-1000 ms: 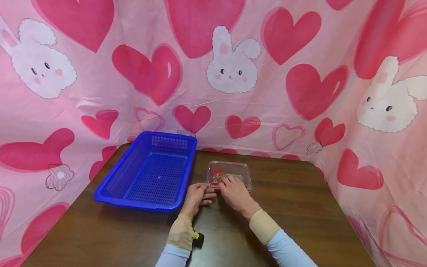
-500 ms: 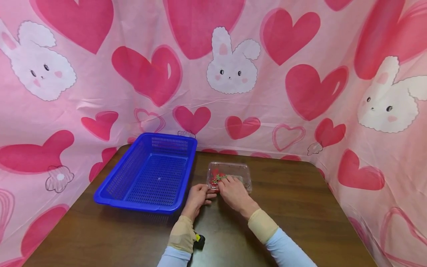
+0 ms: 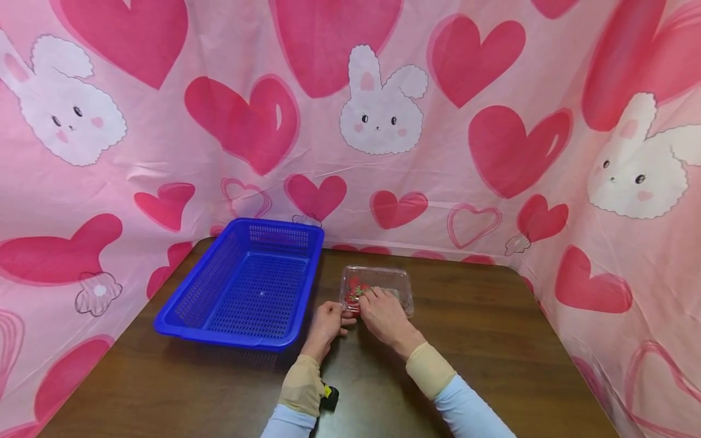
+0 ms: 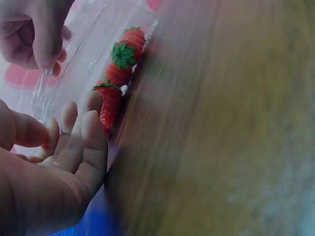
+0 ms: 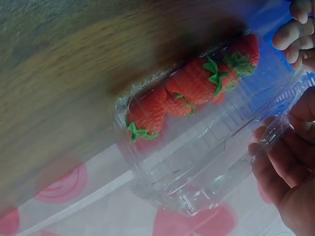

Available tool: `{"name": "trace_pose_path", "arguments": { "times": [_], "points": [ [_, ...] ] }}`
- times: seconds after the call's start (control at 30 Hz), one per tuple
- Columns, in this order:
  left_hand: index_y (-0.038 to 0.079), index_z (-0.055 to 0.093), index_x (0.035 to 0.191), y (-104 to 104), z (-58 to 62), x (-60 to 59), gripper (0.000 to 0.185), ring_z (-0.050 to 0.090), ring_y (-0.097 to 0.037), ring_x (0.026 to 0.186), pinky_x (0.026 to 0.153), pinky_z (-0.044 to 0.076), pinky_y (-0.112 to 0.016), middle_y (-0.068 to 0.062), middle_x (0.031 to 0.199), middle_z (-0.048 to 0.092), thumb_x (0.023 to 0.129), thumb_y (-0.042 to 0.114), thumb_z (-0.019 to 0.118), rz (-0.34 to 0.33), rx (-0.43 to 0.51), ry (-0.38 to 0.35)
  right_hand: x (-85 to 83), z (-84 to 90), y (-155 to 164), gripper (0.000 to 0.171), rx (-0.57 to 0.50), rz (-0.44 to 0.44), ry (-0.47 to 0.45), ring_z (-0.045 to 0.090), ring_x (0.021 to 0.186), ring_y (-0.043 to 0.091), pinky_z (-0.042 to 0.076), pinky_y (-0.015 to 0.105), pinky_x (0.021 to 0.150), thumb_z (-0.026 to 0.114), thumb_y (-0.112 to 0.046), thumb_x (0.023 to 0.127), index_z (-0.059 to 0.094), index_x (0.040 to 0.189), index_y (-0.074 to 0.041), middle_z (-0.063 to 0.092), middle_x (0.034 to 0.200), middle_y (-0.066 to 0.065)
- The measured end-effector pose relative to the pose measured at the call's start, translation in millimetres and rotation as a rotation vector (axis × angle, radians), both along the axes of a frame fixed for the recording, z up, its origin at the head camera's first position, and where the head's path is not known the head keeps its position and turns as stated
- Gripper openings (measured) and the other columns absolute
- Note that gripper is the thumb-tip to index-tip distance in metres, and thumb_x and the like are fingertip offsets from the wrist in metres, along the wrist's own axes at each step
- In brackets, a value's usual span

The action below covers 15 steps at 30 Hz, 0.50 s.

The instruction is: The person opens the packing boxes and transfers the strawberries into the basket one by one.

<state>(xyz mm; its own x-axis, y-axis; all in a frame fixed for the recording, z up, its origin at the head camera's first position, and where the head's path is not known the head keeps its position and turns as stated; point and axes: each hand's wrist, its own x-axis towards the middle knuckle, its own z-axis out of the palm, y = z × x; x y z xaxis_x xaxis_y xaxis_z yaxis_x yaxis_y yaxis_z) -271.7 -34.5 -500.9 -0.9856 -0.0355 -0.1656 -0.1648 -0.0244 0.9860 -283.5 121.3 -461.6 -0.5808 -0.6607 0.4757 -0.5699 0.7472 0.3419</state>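
A clear plastic clamshell box (image 3: 383, 277) stands on the table, with several red strawberries (image 5: 189, 88) lying along its bottom. Their green leaves show through the plastic. At the near left corner of the box, my left hand (image 3: 327, 325) pinches the plastic edge between thumb and index finger. Its other fingers extend beside the wall, near a strawberry (image 4: 110, 103). My right hand (image 3: 385, 316) is just to the right, thumb and fingers gripping the box's front rim, as the right wrist view shows. In the head view, that hand hides part of the box.
A blue slotted plastic basket (image 3: 257, 289) sits left of the box, close to the left hand. Both rest on a brown wooden table (image 3: 471, 340). A pink cloth with hearts and rabbits (image 3: 438, 164) hangs around the table's back and sides.
My left hand has shifted very slightly to the right along the box's edge. The right hand, the box and the basket stay almost where they were.
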Motion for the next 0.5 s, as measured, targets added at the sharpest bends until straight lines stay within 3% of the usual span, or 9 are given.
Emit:
{"name": "trace_pose_path", "arguments": {
  "times": [0.5],
  "points": [
    [-0.004, 0.051, 0.103, 2.9, 1.2, 0.6, 0.017, 0.074, -0.028, 0.084, 0.054, 0.050, -0.025, -0.013, 0.088, 0.062, 0.104, 0.008, 0.038, 0.040, -0.020, 0.028, -2.3, -4.8, -2.2, 0.016, -0.078, -0.017, 0.028, 0.061, 0.080, 0.023, 0.054, 0.036, 0.073, 0.073, -0.019, 0.083, 0.063, 0.084, -0.007, 0.070, 0.086, 0.007]
  ]
}}
